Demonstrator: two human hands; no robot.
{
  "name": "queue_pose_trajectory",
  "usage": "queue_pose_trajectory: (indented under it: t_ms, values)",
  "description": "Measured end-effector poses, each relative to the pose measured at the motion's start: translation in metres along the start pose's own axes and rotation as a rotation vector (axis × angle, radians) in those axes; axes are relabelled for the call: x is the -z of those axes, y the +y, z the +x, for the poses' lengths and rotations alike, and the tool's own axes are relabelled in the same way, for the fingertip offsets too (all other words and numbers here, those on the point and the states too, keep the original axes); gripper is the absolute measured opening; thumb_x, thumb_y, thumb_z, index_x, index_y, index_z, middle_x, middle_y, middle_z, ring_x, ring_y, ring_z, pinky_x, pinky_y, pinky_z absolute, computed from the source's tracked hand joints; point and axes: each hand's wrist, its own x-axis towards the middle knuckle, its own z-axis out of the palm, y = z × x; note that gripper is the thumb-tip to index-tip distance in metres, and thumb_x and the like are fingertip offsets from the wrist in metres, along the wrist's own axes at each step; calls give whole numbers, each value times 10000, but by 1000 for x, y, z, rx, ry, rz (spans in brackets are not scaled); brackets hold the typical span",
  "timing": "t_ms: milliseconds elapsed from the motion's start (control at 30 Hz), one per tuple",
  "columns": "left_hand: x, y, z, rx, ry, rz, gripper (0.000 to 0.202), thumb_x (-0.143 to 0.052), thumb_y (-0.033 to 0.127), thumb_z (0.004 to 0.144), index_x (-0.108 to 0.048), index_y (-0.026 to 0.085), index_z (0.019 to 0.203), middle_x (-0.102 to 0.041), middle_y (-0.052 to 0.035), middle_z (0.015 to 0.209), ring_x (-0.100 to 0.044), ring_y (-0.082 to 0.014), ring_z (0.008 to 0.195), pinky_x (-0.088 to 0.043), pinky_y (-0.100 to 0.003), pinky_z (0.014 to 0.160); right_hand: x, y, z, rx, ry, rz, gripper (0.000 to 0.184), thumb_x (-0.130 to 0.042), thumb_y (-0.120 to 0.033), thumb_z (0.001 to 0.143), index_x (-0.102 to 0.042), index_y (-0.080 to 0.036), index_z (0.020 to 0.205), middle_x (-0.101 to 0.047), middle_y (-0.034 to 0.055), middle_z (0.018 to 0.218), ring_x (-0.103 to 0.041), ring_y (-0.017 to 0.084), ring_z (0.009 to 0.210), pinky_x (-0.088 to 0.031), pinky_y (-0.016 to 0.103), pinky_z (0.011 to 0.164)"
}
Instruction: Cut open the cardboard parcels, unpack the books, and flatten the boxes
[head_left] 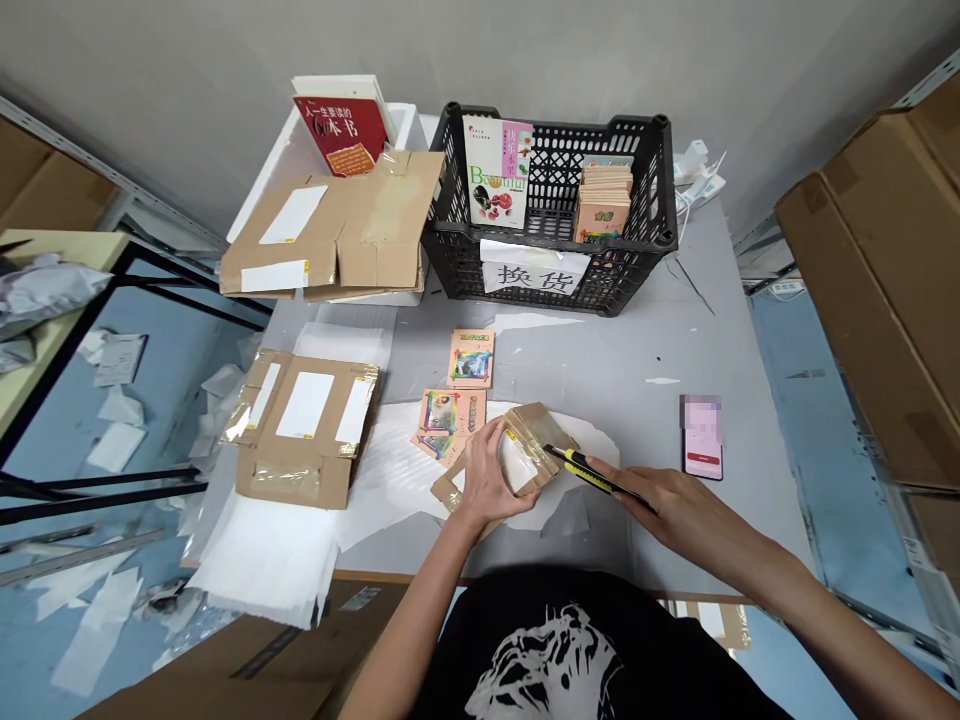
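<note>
Cardboard is what our left grip point(491, 478) clasps: a small taped parcel point(534, 438) pressed to the table point(600, 360), close before us. Our right grip point(660, 505) is clenched round a yellow-and-black utility knife point(592, 470), whose blade tip touches the parcel's right edge. Just left of the parcel lies a colourful booklet point(448, 418), and beyond that a second booklet point(472, 358). Right of the parcel, apart from it, a phone point(703, 445) lies flat. Further left of the parcel rests a flattened taped box point(307, 425); well beyond the parcel, at the table's far end, stands a black crate point(626, 285) with books point(496, 170).
</note>
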Motion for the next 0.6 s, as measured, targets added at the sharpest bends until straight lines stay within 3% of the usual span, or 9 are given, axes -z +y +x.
queue_pose_trajectory:
  t_ms: [233, 367, 500, 600]
  values:
    - [-8, 8, 4, -35, -71, -2, 1093, -689, 491, 584, -92, 194, 1450, -365, -183, 1351, -398, -361, 1233, -344, -534, 990, -4, 15, -24, -35, -16, -96, 438, -368, -291, 953, -443, -360, 1379, -713, 29, 970, -669, 199, 733, -500, 293, 579]
    - [-4, 10, 14, 56, -49, 43, 1071, -698, 486, 596, -125, 174, 1444, -349, -193, 1367, -369, -369, 1254, -321, -547, 1008, -3, 36, -26, -173, 100, -194, 448, -346, -361, 964, -393, -357, 1409, -713, 27, 962, -664, 198, 693, -464, 275, 520]
    - [-10, 20, 26, 137, -89, 111, 1062, -705, 496, 607, -142, 166, 1445, -356, -196, 1364, -364, -375, 1261, -317, -543, 1012, -25, 64, 16, -357, 296, -351, 531, -296, -291, 960, -243, -240, 1485, -666, 102, 994, -643, 212, 674, -447, 295, 523]
    - [-24, 29, 33, 237, -56, 192, 1034, -697, 499, 633, -171, 130, 1443, -359, -223, 1368, -364, -385, 1263, -319, -548, 1003, -58, 84, 66, -481, 260, -483, 596, -337, -134, 890, -265, -174, 1480, -607, 162, 994, -625, 215, 683, -466, 330, 624]
